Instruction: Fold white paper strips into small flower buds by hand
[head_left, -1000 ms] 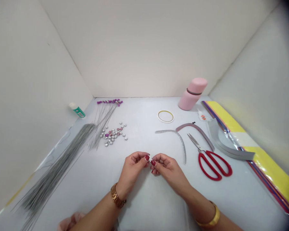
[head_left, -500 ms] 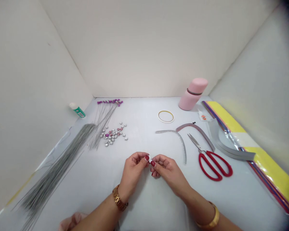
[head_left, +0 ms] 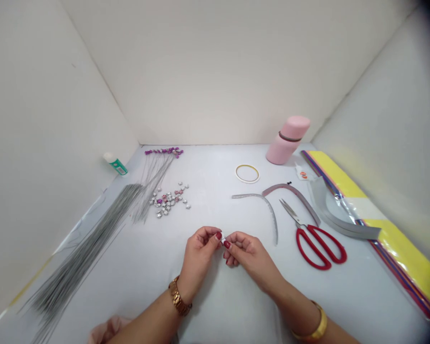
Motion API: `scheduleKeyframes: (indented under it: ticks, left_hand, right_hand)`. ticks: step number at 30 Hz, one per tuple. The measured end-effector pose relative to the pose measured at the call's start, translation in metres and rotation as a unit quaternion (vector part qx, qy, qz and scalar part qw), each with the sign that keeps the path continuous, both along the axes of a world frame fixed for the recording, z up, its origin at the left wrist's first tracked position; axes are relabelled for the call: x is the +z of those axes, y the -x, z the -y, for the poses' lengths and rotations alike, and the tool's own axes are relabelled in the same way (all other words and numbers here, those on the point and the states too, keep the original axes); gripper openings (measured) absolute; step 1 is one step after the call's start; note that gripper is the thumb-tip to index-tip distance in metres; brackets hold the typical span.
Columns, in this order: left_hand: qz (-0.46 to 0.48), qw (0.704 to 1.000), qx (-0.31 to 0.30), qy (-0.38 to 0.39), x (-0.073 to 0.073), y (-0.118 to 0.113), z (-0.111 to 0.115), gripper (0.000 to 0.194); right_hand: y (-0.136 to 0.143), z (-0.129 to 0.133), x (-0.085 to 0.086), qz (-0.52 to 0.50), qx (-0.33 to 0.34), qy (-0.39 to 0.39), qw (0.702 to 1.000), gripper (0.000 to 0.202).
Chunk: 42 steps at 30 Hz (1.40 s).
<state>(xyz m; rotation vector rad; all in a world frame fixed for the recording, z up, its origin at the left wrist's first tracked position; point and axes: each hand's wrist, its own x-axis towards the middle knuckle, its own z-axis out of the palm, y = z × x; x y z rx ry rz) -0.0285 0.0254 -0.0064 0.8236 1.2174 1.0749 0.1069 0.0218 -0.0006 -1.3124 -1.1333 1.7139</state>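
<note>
My left hand (head_left: 201, 246) and my right hand (head_left: 244, 253) meet above the front middle of the table. Both pinch a tiny silvery-white paper star (head_left: 222, 237) between thumb and fingertips. The fingers cover much of it, so its exact shape is hard to make out. To the left lies a loose pile of small folded stars (head_left: 167, 202), mostly silver with some pink and purple. Two curved bundles of paper strips, one silvery (head_left: 274, 220) and one pinkish (head_left: 301, 196), rest to the right of my hands.
Grey wire stems (head_left: 82, 248) spread along the left, with purple-tipped stems (head_left: 164, 152) behind. A glue stick (head_left: 117, 166) leans at the left wall. On the right are red-handled scissors (head_left: 320, 246), a tape ring (head_left: 247, 181), a pink flask (head_left: 284, 143), grey strips (head_left: 347, 227) and packaged coloured sheets (head_left: 397, 234).
My right thumb and fingers have shifted very slightly against the small piece. Both hands stay in the same place, and the things on the table have not moved.
</note>
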Motion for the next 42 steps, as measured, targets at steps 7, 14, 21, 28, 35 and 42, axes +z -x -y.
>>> scheduleKeyframes:
  ticks: [7,14,21,28,35,42]
  left_hand:
    - [-0.042,0.998,-0.014,-0.034,0.0014,0.0017,0.0005,0.015]
    - [-0.023,0.999,-0.036,-0.025,0.0040,0.0030,-0.0012,0.013]
    - [0.003,0.997,-0.064,-0.032,0.0053,0.0019,-0.0006,0.014]
    - [0.011,0.998,-0.059,-0.027,0.0044,0.0012,0.0002,0.015]
    - [-0.015,0.999,-0.036,-0.030,0.0024,0.0016,0.0012,0.012]
    - [0.010,0.998,-0.053,-0.019,0.0006,0.0027,0.0006,0.013]
  right_hand:
    - [0.0009,0.0015,0.0043,-0.061,0.006,0.012,0.998,0.025]
    - [0.0010,0.0011,0.0046,-0.049,-0.003,0.001,0.999,0.014]
    - [0.0000,0.0009,0.0015,-0.008,-0.026,-0.021,0.999,0.022]
    - [-0.0006,0.0011,0.0000,-0.004,-0.039,-0.030,0.999,0.022]
    - [0.0005,0.0025,0.0013,-0.014,-0.014,-0.036,0.999,0.019]
    - [0.0008,0.0032,-0.0011,-0.002,-0.015,-0.049,0.999,0.016]
